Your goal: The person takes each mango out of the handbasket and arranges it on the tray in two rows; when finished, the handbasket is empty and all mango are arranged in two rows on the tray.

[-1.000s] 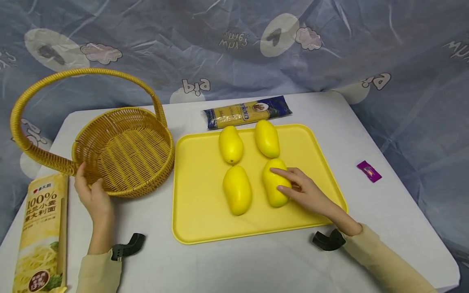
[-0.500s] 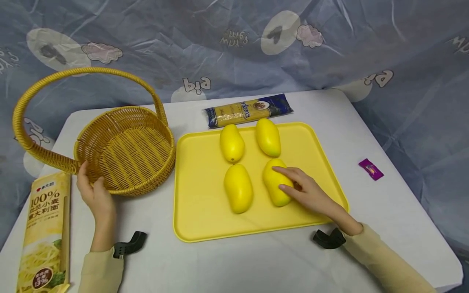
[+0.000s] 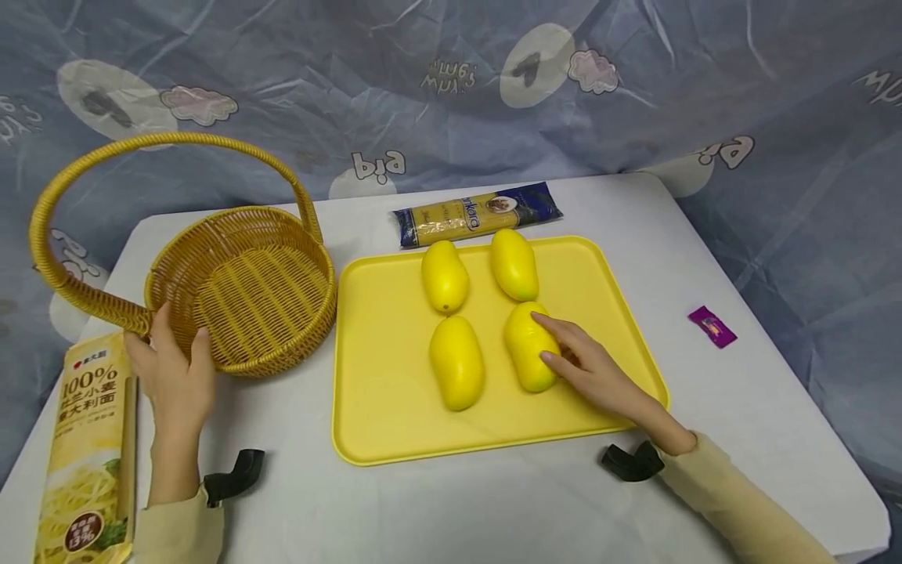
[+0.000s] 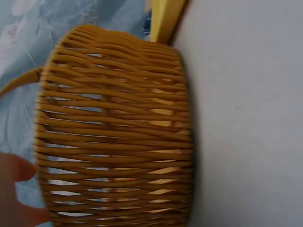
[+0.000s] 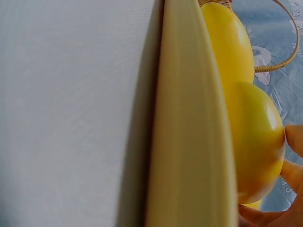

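Observation:
In the head view, my right hand has its fingers and thumb around the right side of a yellow mango, the near right one on a yellow tray. The right wrist view shows fingertips on this mango's skin. Beside it lie a near left mango, a far left mango and a far right mango. My left hand is at the near left rim of a wicker basket, fingers spread and fairly straight, beside the handle's base. Nothing lies in the basket.
A yellow pasta pack lies left of my left hand. Behind the tray is a blue and yellow pasta pack. A small purple wrapped sweet lies to the right. A printed cloth hangs behind the white table.
My left hand has spread its fingers at the rim, and its wrist has moved left. My right fingers have shifted slightly right on the mango, which has moved slightly away from me.

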A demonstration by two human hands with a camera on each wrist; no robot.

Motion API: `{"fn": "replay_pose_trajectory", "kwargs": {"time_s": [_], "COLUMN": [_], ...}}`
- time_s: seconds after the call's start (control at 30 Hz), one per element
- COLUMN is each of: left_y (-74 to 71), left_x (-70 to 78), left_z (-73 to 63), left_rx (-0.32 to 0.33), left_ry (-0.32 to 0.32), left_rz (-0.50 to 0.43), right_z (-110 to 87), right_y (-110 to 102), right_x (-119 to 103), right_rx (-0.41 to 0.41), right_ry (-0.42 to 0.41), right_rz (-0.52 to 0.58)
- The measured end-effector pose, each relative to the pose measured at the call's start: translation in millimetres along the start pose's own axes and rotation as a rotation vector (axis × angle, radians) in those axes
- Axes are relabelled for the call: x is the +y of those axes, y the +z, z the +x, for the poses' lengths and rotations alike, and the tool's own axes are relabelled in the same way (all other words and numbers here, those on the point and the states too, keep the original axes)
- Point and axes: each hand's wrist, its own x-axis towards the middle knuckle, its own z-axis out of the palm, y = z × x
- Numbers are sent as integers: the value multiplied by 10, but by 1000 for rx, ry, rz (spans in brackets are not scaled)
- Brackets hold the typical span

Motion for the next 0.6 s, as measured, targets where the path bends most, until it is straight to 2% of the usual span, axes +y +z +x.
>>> {"fn": "replay_pose_trajectory", "kwargs": {"time_s": [0.1, 0.23, 0.33, 0.4, 0.5, 0.6], "left_y": [-110, -262, -366, -405, -400, -323], "left_x": [111, 287, 462, 595, 800, 1017], "left_z": [-41, -137, -239, -300, -344, -306], "left_rx": [-112, -137, -152, -154, -175, -258], "left_ry": [-15, 18, 74, 156, 332, 515], "left_rz": [124, 229, 282, 290, 247, 206], "right_z": [13, 39, 47, 62, 109, 198], "right_y": [3, -29, -112, -196, -364, -548], "right_x": [12, 11, -7, -32, -105, -209], "right_rx": [0, -8, -2, 13, 37, 49], "right_ry": [-9, 1, 18, 18, -1, -30], "right_rz": [-2, -1, -19, -44, -101, -142]}}
